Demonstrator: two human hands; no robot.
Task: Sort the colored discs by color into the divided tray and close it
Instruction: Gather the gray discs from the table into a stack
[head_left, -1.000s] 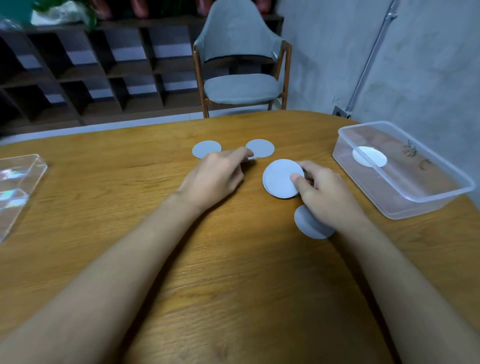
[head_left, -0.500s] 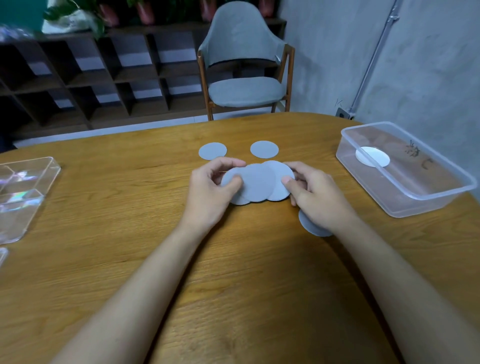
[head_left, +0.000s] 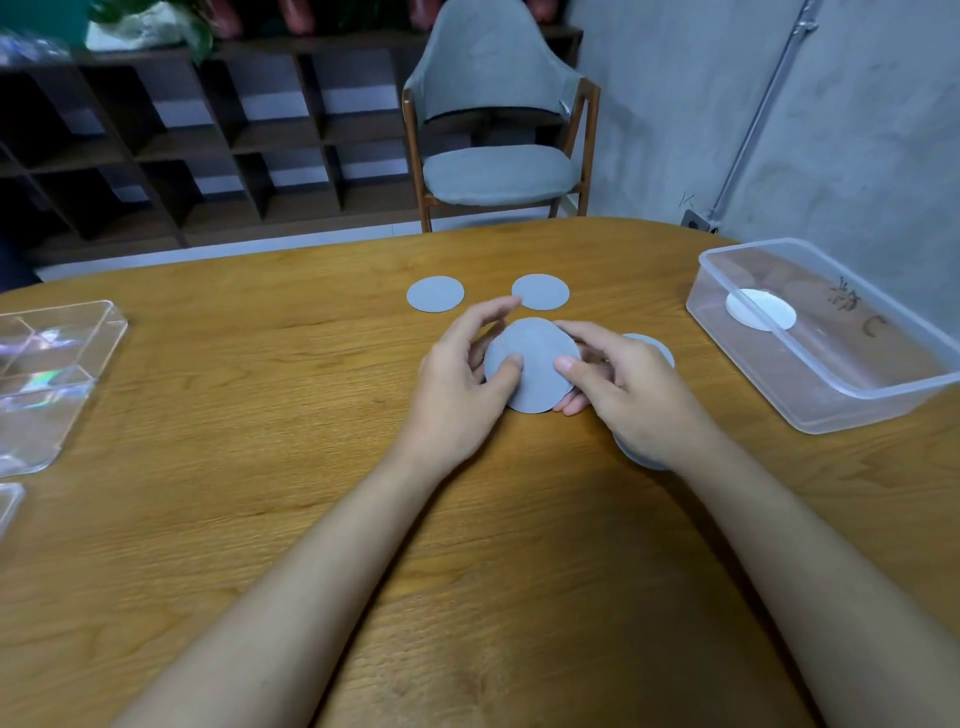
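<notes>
Discs are the matter at hand, and one grey disc (head_left: 532, 364) sits at the centre of the frame, lifted slightly off the wooden table (head_left: 260, 467) between both hands. The left hand (head_left: 457, 384) pinches it with the thumb pressed on its face and the fingers curled round its far edge. The right hand (head_left: 634, 395) does the same from the other side, thumb on top and fingertips beneath. Whether more discs lie stacked under it I cannot tell.

Two loose grey discs (head_left: 435, 294) (head_left: 540, 291) lie side by side just above the hands. A further grey disc (head_left: 636, 457) peeks out under the right wrist, and another edge (head_left: 657, 345) shows behind that hand. A white disc (head_left: 761, 309) lies in the plastic container (head_left: 831, 384) at the right.

The divided tray (head_left: 57, 384), clear and open at the left edge, shows no discs in it. By my reading the sorting has barely begun: every grey disc has yet to reach the tray, and closing it comes last.
</notes>
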